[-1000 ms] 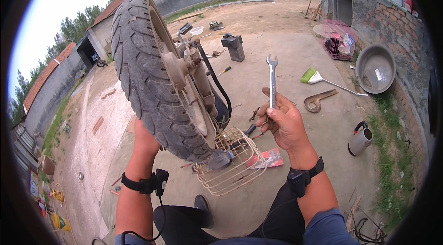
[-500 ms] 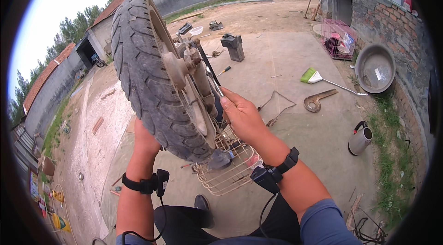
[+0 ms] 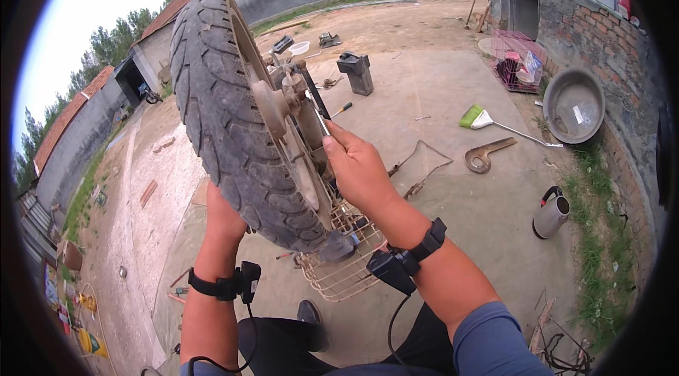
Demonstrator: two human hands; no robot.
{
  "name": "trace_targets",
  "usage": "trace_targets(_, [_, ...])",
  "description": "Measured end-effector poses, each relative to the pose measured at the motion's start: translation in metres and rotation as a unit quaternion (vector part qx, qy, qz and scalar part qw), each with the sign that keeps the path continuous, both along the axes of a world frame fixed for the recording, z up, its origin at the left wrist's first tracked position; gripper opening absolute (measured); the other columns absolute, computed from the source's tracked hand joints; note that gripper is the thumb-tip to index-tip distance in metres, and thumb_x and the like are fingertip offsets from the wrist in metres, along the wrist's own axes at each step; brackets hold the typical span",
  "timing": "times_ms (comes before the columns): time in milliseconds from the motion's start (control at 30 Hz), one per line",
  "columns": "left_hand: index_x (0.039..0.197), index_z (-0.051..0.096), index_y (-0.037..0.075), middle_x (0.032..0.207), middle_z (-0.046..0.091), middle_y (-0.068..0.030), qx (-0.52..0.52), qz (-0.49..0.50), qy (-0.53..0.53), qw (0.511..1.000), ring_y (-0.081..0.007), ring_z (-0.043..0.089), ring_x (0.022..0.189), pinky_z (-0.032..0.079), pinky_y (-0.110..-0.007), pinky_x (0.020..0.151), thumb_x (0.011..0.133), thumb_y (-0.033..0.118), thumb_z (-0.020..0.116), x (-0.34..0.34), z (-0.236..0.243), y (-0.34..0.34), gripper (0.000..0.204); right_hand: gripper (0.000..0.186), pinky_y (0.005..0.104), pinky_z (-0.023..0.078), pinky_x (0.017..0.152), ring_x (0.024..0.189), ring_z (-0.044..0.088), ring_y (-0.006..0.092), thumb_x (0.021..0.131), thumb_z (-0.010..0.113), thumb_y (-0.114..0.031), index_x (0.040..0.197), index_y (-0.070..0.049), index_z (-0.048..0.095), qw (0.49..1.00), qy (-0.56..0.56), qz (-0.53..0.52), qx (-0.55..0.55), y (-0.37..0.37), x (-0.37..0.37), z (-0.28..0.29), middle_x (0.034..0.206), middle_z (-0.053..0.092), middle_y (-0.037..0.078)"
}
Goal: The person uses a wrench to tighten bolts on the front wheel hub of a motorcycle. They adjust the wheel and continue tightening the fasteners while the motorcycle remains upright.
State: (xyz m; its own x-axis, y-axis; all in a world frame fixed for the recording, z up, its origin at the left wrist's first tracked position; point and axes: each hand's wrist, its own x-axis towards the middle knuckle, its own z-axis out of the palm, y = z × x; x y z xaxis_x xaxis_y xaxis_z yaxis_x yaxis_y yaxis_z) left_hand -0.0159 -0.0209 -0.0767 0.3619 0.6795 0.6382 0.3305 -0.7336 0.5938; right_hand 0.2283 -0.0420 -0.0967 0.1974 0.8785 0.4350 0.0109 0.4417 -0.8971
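Observation:
In front of me a dusty wheel with a black treaded tyre (image 3: pixel 230 121) stands tilted, with its hub and fork (image 3: pixel 297 103) on the right side. My right hand (image 3: pixel 357 167) is closed round a slim silvery metal tool (image 3: pixel 317 113), perhaps a wrench, whose upper end reaches up beside the fork near the axle. Low on the tyre's left side is my left hand (image 3: pixel 225 213); its fingers are hidden behind the rubber. Below the wheel sits a cream wire basket (image 3: pixel 339 277).
On the ground to the right lie a green-and-white broom (image 3: pixel 481 118), a rusty metal piece with a ring (image 3: pixel 481 157) and a bent metal frame (image 3: pixel 428 164). A steel kettle (image 3: pixel 552 215) stands nearer. Farther off are a dark battery box (image 3: pixel 357 73), a large basin (image 3: pixel 574 103) and a pink cage (image 3: pixel 516 61).
My right hand has moved slightly left and up toward the wheel, and the tool has shifted with it. The wheel and my left hand look nearly the same.

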Motion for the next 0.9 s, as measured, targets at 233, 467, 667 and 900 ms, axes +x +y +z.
trace_targets(233, [0.138, 0.047, -0.003, 0.136, 0.057, -0.0136, -0.023, 0.007, -0.040, 0.999, -0.0242, 0.054, 0.124, 0.041, -0.037, 0.105, 0.084, 0.010, 0.074, -0.002, -0.005, 0.003, 0.061, 0.044, 0.0369, 0.048, 0.095, 0.109, 0.065, 0.0379, 0.099, 0.050, -0.023, 0.133, 0.005, 0.055, 1.000, -0.009, -0.010, -0.005, -0.005, -0.006, 0.007, 0.118, 0.066, 0.027])
trace_targets(467, [0.138, 0.047, -0.004, 0.137, 0.057, -0.0136, 0.002, 0.022, -0.013, 1.000, -0.0237, 0.053, 0.125, 0.040, -0.037, 0.106, 0.083, 0.010, 0.075, -0.003, -0.006, 0.006, 0.063, 0.045, 0.0374, 0.048, 0.095, 0.110, 0.064, 0.0393, 0.099, 0.051, -0.024, 0.135, 0.003, 0.055, 0.999, -0.025, -0.032, 0.022, 0.001, -0.009, 0.005, 0.119, 0.064, 0.028])
trace_targets(667, [0.137, 0.048, -0.004, 0.138, 0.056, -0.0134, -0.016, -0.013, -0.047, 0.999, -0.0239, 0.053, 0.125, 0.040, -0.037, 0.107, 0.082, 0.010, 0.076, 0.001, -0.003, 0.005, 0.063, 0.037, 0.0470, 0.049, 0.085, 0.099, 0.063, 0.0448, 0.101, 0.047, -0.029, 0.114, 0.003, 0.062, 0.988, -0.104, -0.103, 0.053, 0.002, -0.010, 0.005, 0.105, 0.066, 0.029])
trace_targets(900, [0.138, 0.048, -0.003, 0.139, 0.054, -0.0145, 0.053, 0.043, 0.007, 0.998, -0.0262, 0.051, 0.128, 0.038, -0.038, 0.108, 0.079, 0.013, 0.079, -0.005, -0.005, 0.006, 0.068, 0.039, 0.0558, 0.045, 0.071, 0.081, 0.059, 0.0497, 0.102, 0.046, -0.033, 0.085, 0.000, 0.056, 0.983, -0.145, -0.107, 0.016, -0.001, -0.008, 0.007, 0.083, 0.063, 0.028])
